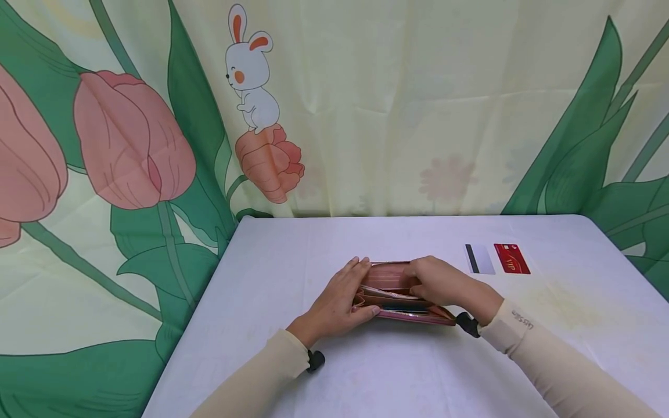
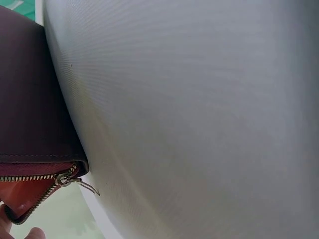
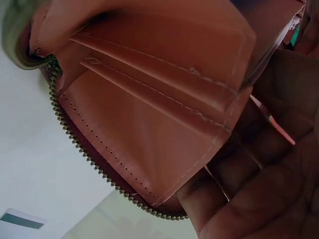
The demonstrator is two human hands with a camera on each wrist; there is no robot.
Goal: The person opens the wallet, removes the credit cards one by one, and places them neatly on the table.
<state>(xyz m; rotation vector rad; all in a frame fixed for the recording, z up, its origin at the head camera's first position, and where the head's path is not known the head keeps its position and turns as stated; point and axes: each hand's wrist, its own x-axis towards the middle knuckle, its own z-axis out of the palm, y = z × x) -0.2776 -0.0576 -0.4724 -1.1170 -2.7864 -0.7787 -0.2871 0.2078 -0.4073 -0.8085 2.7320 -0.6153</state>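
A pink zip-around wallet (image 1: 397,315) stands unzipped on the table, its pockets spread upward. My left hand (image 1: 342,302) holds its left end, thumb on the front edge and fingers toward the back. The right hand (image 1: 436,281) reaches into the right side, with its fingers curled at the back panel's card slots (image 1: 384,277). In the right wrist view, the fingers (image 3: 199,196) curl behind the slotted inner panel (image 3: 144,119), and the fingertips are hidden. A zipper pull (image 2: 87,186) hangs at a wallet corner in the left wrist view.
Behind the right hand, a pale card with a dark stripe (image 1: 485,259) and a red VIP card (image 1: 512,258) lie flat on the white-covered table (image 1: 355,383). A curtain printed with tulips and a rabbit (image 1: 366,116) hangs beyond the table's far edge.
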